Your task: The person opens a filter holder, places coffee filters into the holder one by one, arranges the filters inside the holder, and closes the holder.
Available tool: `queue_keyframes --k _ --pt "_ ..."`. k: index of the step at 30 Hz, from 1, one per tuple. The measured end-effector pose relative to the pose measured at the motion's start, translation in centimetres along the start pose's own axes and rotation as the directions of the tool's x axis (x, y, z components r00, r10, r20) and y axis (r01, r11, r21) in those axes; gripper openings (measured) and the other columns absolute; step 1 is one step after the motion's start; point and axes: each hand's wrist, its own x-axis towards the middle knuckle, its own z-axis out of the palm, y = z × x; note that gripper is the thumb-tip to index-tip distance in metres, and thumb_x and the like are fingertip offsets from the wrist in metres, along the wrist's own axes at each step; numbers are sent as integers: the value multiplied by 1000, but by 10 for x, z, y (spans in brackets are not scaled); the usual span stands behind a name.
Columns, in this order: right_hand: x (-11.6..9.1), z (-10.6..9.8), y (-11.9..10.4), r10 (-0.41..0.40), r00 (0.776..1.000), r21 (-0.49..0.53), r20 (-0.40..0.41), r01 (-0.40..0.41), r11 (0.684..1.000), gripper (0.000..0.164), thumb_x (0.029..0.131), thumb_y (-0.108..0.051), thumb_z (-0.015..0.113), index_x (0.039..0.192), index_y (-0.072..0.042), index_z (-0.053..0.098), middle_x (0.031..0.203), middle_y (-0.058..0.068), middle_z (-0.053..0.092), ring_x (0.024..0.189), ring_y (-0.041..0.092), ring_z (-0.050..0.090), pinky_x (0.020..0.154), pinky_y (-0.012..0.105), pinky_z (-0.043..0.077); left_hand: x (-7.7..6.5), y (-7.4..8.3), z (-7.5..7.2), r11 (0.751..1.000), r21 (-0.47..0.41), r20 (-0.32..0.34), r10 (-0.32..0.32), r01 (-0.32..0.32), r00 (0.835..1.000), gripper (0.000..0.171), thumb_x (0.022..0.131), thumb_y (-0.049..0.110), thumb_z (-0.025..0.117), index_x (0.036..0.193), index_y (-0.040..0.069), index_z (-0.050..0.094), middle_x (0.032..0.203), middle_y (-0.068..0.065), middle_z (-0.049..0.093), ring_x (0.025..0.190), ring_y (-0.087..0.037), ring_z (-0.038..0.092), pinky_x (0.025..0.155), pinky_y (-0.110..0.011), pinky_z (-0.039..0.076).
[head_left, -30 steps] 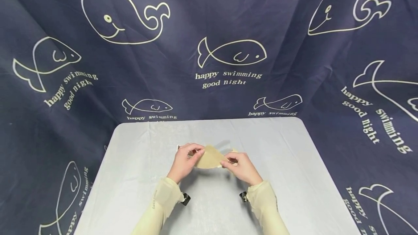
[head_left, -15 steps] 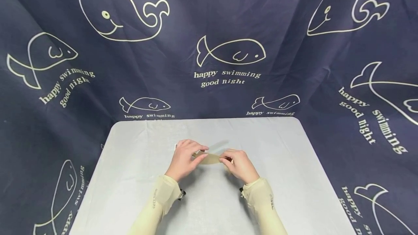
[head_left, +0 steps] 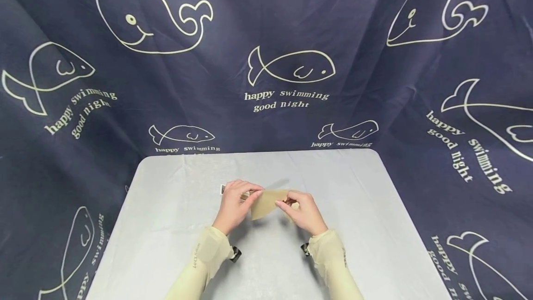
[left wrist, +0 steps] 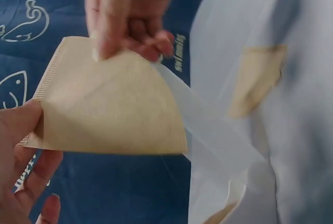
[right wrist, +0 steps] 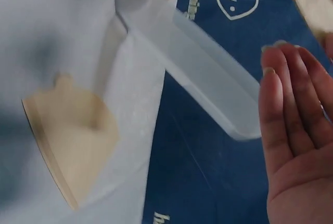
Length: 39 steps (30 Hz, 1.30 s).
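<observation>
A tan paper coffee filter (head_left: 266, 203), fan-shaped with a crimped edge, is held up between both hands above the table. My left hand (head_left: 235, 206) pinches it near the lower end of the crimped edge, as the left wrist view shows. My right hand (head_left: 306, 212) has its thumb and forefinger on the filter's opposite edge (left wrist: 117, 57); its other fingers (right wrist: 299, 94) curve loosely. A second coffee filter (right wrist: 78, 130) lies on the table beneath the right hand. Near it is a long translucent plastic piece (right wrist: 200, 73), whose full shape is hidden.
The white-covered table (head_left: 354, 198) spreads around both hands. A small white-edged thing (head_left: 222, 190) shows behind the left hand. Dark blue cloth (head_left: 291, 22) with fish drawings hangs round the back and sides.
The held filter has turned: broad side showing first, then nearly edge-on, now broad side again with a straight top edge. Both hands stay close to where they were.
</observation>
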Motion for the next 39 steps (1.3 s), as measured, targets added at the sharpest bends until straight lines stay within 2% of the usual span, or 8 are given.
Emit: queue_keyframes --k 4,7,12,16,20,24,30,39 --pt "0 6 0 7 1000 69 -26 -5 998 20 92 -20 78 75 -22 70 77 -11 69 69 4 61 66 39 55 0 3 -2 997 -35 17 -61 62 998 11 94 28 76 103 26 80 98 11 78 98 -11 68 96 -40 43" --pt "0 6 -1 -12 999 79 -30 14 997 16 93 -18 77 77 -21 74 79 -10 71 70 2 62 66 35 56 -1 3 -3 998 -27 28 -59 60 998 18 93 27 77 111 24 78 102 10 77 100 -12 68 95 -41 44" --pt "3 1 -2 -96 995 -15 -3 96 995 14 94 -17 76 80 -21 74 77 -11 67 65 0 55 59 33 52 -1 4 -4 1000 -12 46 15 -15 999 37 90 25 79 126 22 70 110 5 75 107 -16 65 96 -43 45" --pt "6 -3 -5 -156 987 -107 42 159 981 10 94 -17 76 84 -19 75 80 -11 69 66 -1 54 57 31 53 1 4 -3 996 48 83 75 -79 994 39 93 27 77 131 23 68 118 4 74 113 -18 64 97 -44 45" --pt "8 -4 -9 -177 980 -150 85 189 971 13 94 -17 76 82 -19 74 82 -11 69 66 -2 53 58 22 50 2 3 2 979 131 86 143 -153 986 24 93 25 77 116 23 76 110 8 76 106 -16 67 100 -44 46" --pt "7 -2 -11 -172 981 -152 93 185 971 14 94 -17 76 81 -20 71 84 -11 70 66 -3 53 59 19 48 -1 1 5 972 123 38 199 -202 979 10 89 20 80 98 24 79 93 11 77 92 -12 68 101 -42 45" --pt "7 0 -15 -157 987 -120 30 160 980 9 91 -23 80 87 -20 72 83 -10 70 74 2 61 66 35 57 -3 0 5 990 25 4 137 -137 991 12 88 20 81 99 25 79 94 12 78 93 -11 68 102 -41 43" --pt "6 4 -9 -12 1000 75 15 10 997 4 91 -15 78 95 -16 79 93 -5 77 84 6 70 79 28 58 -4 1 -2 997 -76 -11 3 -4 1000 13 89 18 80 102 21 78 96 9 77 96 -11 66 101 -41 41"
